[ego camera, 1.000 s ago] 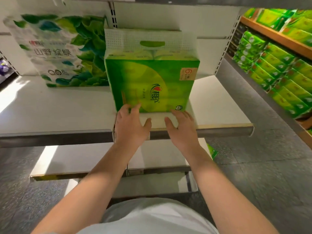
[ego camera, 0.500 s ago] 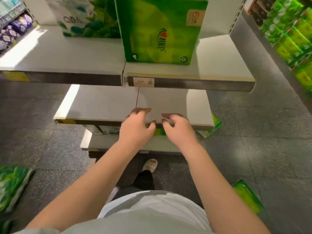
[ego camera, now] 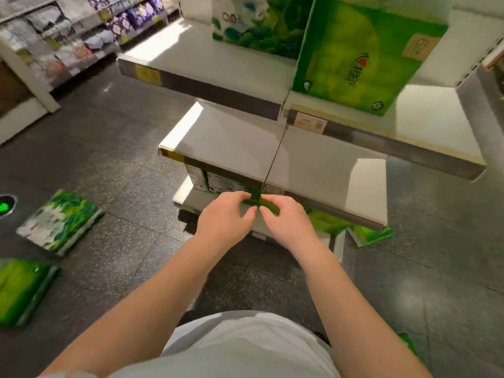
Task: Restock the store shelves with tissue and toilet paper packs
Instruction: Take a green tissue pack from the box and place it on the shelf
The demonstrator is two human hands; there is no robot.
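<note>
Close to body, both hands low in front of bottom shelf edge (ego camera: pixel 327 211). L hand (ego camera: pixel 226 219) & R hand (ego camera: pixel 286 222) fingers loosely curled, thumbs nearly touching, nothing clearly held; fingertips overlap sth green, can't tell if contact. Risk, my read: view swinging, reach could miss; floor packs left, leaf-print pack (ego camera: pixel 58 221) & green pack (ego camera: pixel 21 290), are trip hazards. Farther up, shelved green pack (ego camera: pixel 362 53) stands upright, printed face out toward aisle, long axis along shelf front, leaf-print pack beside it.
</note>
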